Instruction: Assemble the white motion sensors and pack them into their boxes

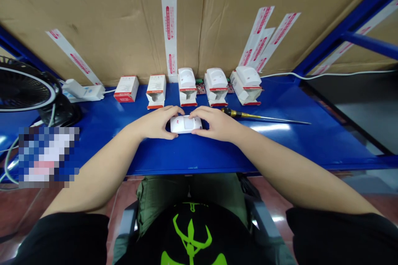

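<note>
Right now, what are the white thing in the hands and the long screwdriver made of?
White device: probably plastic, smooth and slightly glossy, with rounded edges.
Screwdriver: the thin shaft looks like metal, silvery and shiny; the handle, coloured black and yellow, could be plastic or rubber.

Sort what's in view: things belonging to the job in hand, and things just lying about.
Likely the job: white device between left hand and right hand; three similar devices on boxes; perhaps the screwdriver, which neither hand touches.

Probably just lying about: fan; power strip; white cable at the back.
</note>
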`<action>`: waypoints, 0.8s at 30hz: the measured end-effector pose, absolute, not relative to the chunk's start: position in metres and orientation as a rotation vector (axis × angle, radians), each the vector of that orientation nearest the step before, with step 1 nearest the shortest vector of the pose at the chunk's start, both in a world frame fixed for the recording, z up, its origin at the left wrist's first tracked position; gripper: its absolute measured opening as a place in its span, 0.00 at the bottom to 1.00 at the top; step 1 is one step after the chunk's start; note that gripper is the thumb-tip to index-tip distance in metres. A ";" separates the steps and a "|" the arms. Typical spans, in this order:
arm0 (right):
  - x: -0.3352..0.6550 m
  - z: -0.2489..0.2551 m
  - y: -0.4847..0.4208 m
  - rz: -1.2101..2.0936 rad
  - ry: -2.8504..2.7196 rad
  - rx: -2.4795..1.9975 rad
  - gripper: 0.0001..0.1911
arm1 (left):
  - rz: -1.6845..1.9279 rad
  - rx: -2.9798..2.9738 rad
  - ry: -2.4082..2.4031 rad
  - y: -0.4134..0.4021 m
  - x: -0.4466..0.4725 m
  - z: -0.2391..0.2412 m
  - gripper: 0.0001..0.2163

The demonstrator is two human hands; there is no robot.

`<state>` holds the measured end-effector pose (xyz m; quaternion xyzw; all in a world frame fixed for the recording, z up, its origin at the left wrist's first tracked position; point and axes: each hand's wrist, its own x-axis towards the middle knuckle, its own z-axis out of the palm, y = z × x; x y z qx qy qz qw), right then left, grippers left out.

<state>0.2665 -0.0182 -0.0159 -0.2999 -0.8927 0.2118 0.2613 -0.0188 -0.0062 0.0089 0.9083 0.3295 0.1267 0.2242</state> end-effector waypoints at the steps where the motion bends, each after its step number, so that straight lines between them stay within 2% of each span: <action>1: 0.267 -0.016 -0.018 0.584 -2.416 -0.819 0.18 | 0.349 2.510 0.913 -0.006 -0.019 0.009 0.29; 11: 0.266 -0.017 -0.016 0.619 -2.445 -0.901 0.15 | 0.328 2.536 0.930 -0.011 -0.014 0.014 0.21; 19: 0.276 -0.015 -0.012 0.685 -2.513 -0.807 0.22 | 0.363 2.535 0.845 -0.009 -0.019 0.013 0.22; 24: 0.275 -0.016 -0.014 0.580 -2.542 -0.831 0.20 | 0.398 2.625 0.776 -0.007 -0.020 0.014 0.22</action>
